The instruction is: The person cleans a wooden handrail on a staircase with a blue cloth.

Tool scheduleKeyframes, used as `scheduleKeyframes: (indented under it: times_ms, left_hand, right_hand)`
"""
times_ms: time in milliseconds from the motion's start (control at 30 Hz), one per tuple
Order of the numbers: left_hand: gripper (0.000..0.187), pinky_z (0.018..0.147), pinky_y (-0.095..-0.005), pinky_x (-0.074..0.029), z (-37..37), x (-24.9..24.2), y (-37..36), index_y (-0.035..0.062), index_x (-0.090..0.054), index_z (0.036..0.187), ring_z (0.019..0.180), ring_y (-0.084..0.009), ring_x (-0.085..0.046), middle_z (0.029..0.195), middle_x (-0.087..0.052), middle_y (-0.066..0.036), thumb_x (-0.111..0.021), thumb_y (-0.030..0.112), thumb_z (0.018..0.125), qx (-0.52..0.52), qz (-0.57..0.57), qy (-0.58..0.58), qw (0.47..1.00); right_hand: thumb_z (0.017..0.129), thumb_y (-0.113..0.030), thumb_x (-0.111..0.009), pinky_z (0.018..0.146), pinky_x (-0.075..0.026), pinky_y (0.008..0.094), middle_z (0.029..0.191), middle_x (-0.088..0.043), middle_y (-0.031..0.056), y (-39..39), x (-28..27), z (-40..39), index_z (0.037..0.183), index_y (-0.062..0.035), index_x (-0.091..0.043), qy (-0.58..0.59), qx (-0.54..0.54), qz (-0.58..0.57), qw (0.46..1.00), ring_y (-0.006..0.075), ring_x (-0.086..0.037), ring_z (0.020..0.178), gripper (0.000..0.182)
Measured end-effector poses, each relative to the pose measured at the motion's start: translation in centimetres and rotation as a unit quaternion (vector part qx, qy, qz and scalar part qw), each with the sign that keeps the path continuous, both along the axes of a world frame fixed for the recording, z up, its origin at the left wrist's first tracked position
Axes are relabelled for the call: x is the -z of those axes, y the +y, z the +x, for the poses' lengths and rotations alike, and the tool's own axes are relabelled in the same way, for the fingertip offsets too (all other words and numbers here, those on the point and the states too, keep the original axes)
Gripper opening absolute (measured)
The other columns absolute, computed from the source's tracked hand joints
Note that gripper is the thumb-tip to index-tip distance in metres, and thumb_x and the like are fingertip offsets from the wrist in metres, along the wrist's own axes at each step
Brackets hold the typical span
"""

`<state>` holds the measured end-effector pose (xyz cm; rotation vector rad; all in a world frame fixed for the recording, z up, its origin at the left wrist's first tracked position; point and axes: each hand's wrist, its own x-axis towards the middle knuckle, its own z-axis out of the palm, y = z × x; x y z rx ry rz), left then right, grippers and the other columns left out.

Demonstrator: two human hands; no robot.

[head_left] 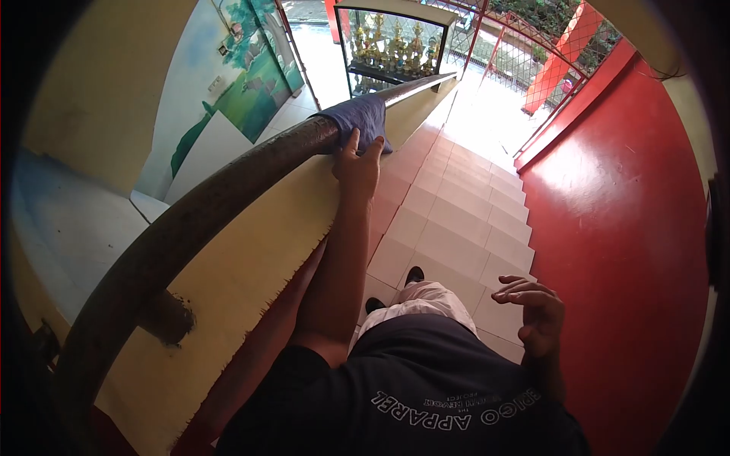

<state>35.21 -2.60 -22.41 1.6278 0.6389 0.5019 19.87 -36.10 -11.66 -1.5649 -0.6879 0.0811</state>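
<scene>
A dark brown handrail [228, 190] curves up from the lower left and runs away along a low yellow wall. Draped over its top is a purple-blue cloth [357, 115]. My left hand [357, 163] reaches forward and grips this cloth against the rail, with two fingertips showing on the near side of it. Part of that grip is hidden behind the cloth and rail. At the lower right, my right hand [536, 311] is raised in the air beside my body. Its fingers are apart and slightly bent, and it holds nothing.
Tiled stairs [449, 205] descend ahead, with my shoes [414, 275] on a step. On the right rises a glossy red wall [616, 251]. Beyond the rail's far end stand a trophy cabinet [395, 45] and a red mesh gate [532, 61]. A painted mural wall [228, 76] is at the left.
</scene>
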Motion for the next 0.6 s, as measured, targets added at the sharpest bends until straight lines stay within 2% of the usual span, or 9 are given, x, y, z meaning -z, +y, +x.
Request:
scheduleKeyframes:
  times_ms: [33,133,167,233,333,467,600]
  left_hand:
    - [0.062,0.104,-0.0406,-0.043,0.1,-0.1,0.6,0.0091,-0.056,0.139,0.128,-0.0395,-0.051,0.137,-0.052,-0.028,-0.076,0.030,0.084,0.020,-0.049,-0.028,0.998]
    - [0.039,0.090,-0.0363,-0.050,-1.0,-1.0,0.6,0.0042,-0.067,0.120,0.101,-0.0292,-0.067,0.106,-0.071,-0.016,-0.074,0.021,0.086,-0.003,0.097,-0.023,0.995]
    - [0.032,0.088,-0.0359,-0.050,-1.0,-0.9,0.6,0.0035,-0.067,0.114,0.097,-0.0271,-0.067,0.102,-0.070,-0.014,-0.073,0.018,0.086,-0.030,0.102,-0.041,0.993]
    - [0.019,0.083,-0.0353,-0.051,-0.9,0.2,0.7,0.0023,-0.067,0.102,0.088,-0.0229,-0.066,0.094,-0.070,-0.010,-0.071,0.012,0.086,-0.088,0.108,-0.073,0.988]
    - [0.008,0.080,-0.0337,-0.050,-0.7,0.7,1.3,0.0034,-0.064,0.092,0.083,-0.0193,-0.064,0.087,-0.066,-0.008,-0.068,0.009,0.089,-0.100,0.077,-0.166,0.978]
    - [0.012,0.086,-0.0315,-0.049,-0.9,0.0,0.4,0.0017,-0.066,0.102,0.094,-0.0193,-0.062,0.102,-0.067,-0.010,-0.061,0.008,0.093,-0.126,0.143,-0.179,0.965]
    - [0.025,0.093,-0.0324,-0.046,-0.7,-0.9,-0.5,0.0023,-0.064,0.118,0.103,-0.0205,-0.060,0.115,-0.064,-0.013,-0.062,0.006,0.093,-0.097,0.085,-0.180,0.975]
  right_hand:
    - [0.082,-0.048,-0.077,0.100,-0.046,0.0498,0.100,-0.074,0.0138,-0.3,0.2,-0.2,0.106,-0.0023,-0.069,0.004,0.017,0.004,1.000,0.0280,-0.070,0.097,0.052]
    - [0.083,-0.043,-0.078,0.099,-0.047,0.0498,0.099,-0.074,0.0126,-1.4,1.2,-0.2,0.105,-0.0018,-0.069,-0.040,0.053,-0.039,0.997,0.0271,-0.070,0.096,0.047]
    - [0.083,-0.037,-0.078,0.099,-0.047,0.0491,0.099,-0.074,0.0119,-1.9,1.6,0.1,0.104,-0.0020,-0.069,-0.074,0.059,-0.060,0.994,0.0265,-0.070,0.096,0.042]
    - [0.083,-0.035,-0.078,0.098,-0.048,0.0488,0.099,-0.074,0.0120,-2.7,2.1,0.9,0.104,-0.0021,-0.069,-0.081,0.065,-0.057,0.993,0.0266,-0.070,0.096,0.040]
    - [0.084,-0.028,-0.076,0.098,-0.048,0.0479,0.098,-0.074,0.0117,-4.1,2.9,2.9,0.103,-0.0020,-0.069,-0.095,0.059,-0.059,0.992,0.0266,-0.070,0.095,0.034]
    - [0.084,-0.022,-0.075,0.098,-0.049,0.0468,0.098,-0.074,0.0110,-6.2,3.3,5.8,0.103,-0.0029,-0.069,-0.094,0.042,-0.070,0.992,0.0263,-0.070,0.095,0.027]
    - [0.083,-0.016,-0.074,0.098,-0.049,0.0453,0.098,-0.074,0.0112,-9.5,5.0,8.1,0.102,-0.0026,-0.069,-0.054,0.036,-0.075,0.995,0.0261,-0.070,0.096,0.024]
